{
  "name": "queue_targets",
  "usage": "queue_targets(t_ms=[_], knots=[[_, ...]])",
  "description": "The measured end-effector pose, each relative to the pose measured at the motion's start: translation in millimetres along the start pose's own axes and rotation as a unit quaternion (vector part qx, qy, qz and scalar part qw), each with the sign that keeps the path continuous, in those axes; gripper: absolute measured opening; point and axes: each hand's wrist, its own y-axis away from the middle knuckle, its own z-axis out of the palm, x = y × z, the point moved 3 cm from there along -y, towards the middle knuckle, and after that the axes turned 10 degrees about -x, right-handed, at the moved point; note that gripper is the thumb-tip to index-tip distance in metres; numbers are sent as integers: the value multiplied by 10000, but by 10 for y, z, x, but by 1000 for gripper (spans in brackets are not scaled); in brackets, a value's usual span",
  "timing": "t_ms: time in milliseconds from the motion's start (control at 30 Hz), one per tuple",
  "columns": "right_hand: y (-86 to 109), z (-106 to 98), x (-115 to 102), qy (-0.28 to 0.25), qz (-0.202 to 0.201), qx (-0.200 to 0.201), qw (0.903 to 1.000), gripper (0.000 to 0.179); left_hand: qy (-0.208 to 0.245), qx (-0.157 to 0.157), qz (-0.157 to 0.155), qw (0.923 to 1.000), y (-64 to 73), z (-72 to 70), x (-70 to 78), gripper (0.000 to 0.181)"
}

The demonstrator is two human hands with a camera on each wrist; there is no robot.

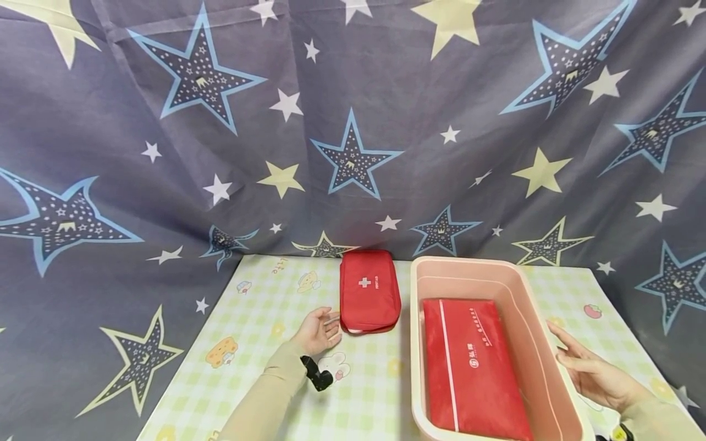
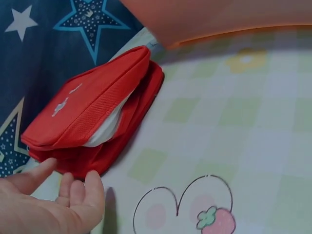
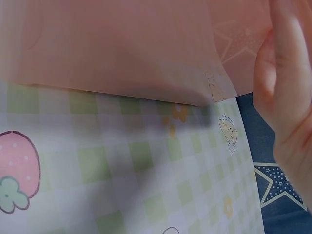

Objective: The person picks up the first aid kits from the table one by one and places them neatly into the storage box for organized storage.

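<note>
A red first aid pouch (image 1: 368, 293) with a white cross lies on the table, left of a pink plastic bin (image 1: 529, 343). My left hand (image 1: 318, 331) is at the pouch's near left corner, palm turned up and fingers loosely bent, holding nothing. In the left wrist view the pouch (image 2: 87, 107) gapes along its side, with white material showing inside. Inside the bin lies a flat red packet (image 1: 474, 367) with a white stripe and white lettering. My right hand (image 1: 598, 373) is beside the bin's right wall, fingers extended near the rim; the right wrist view shows it (image 3: 292, 83) against the pink wall.
A checked tablecloth (image 1: 375, 392) with cartoon prints covers the table. Behind it and at both sides hangs a dark curtain (image 1: 353, 226) with stars. Each wrist carries a strapped black device, the left one (image 1: 317, 373) close above the cloth.
</note>
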Motion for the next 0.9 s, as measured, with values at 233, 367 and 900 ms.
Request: queue_targets(t_ms=[233, 367, 900], knots=[[-4, 6, 20, -38, 9, -21, 10000, 64, -11, 121, 107, 9999, -49, 66, -55, 42], [-6, 5, 17, -10, 18, -40, 10000, 64, 16, 150, 150, 9998, -86, 89, -45, 23], [-20, 4, 16, -44, 12, -60, 10000, 63, 285, -301, 444, 9982, -131, 215, -59, 32]])
